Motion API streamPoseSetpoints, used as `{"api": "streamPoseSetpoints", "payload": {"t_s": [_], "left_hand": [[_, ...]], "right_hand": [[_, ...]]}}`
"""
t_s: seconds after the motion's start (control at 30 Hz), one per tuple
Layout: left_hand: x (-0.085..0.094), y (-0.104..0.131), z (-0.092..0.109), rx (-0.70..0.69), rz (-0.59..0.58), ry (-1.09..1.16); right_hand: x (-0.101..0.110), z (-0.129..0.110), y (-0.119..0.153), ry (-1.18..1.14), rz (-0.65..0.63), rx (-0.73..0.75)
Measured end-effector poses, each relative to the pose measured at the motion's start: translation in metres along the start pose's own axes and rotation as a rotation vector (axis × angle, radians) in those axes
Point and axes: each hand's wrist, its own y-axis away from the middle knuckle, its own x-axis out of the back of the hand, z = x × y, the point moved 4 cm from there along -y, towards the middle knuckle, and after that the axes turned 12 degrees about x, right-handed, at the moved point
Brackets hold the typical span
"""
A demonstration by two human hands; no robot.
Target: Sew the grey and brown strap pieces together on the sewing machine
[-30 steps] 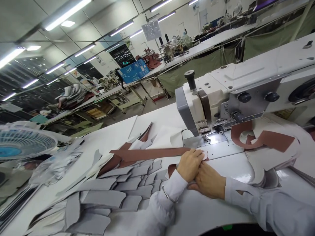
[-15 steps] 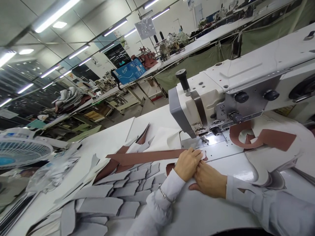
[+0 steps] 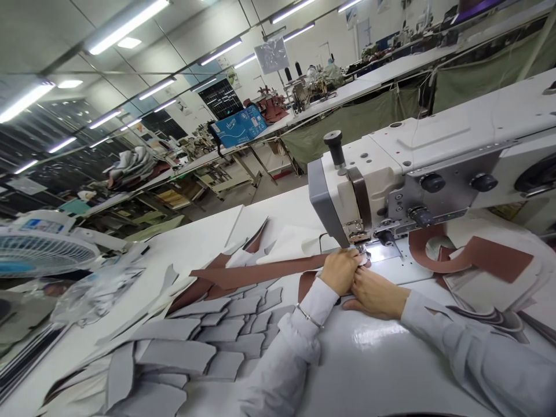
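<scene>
On the white table, well in from its near edge, a long brown strip runs toward the sewing machine. The left hand curls closed on its end; the right hand is half curled alongside, its hold hidden. Fingertips this close to the machine could get pinched; uneven pressure could skew the strip. One long strip, one nearby machine, one fan; grey pieces overlap too much to count.

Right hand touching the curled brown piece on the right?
Apart. The head view shows pale work surface between the right hand and the curled brown piece.
</scene>
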Motion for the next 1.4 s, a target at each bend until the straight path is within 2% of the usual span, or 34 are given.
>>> {"api": "streamPoseSetpoints", "payload": {"t_s": [0.47, 0.8, 1.17, 1.4], "left_hand": [[0.0026, -0.0025, 0.0008, 0.003, -0.041, -0.062], [0.0013, -0.0021, -0.0010, -0.020, -0.042, -0.057], [-0.0004, -0.0027, 0.0003, 0.035, -0.041, 0.006], [-0.0003, -0.0055, 0.0003, -0.005, -0.026, -0.040]], "right_hand": [[-0.0034, -0.0019, -0.0051, 0.028, 0.002, -0.027], [-0.0021, -0.0001, 0.0032, -0.058, 0.059, 0.001], [-0.0038, -0.0038, 0.0006, 0.019, 0.066, 0.002], [-0.0038, -0.0040, 0.0004, 0.063, 0.069, -0.003]]}}
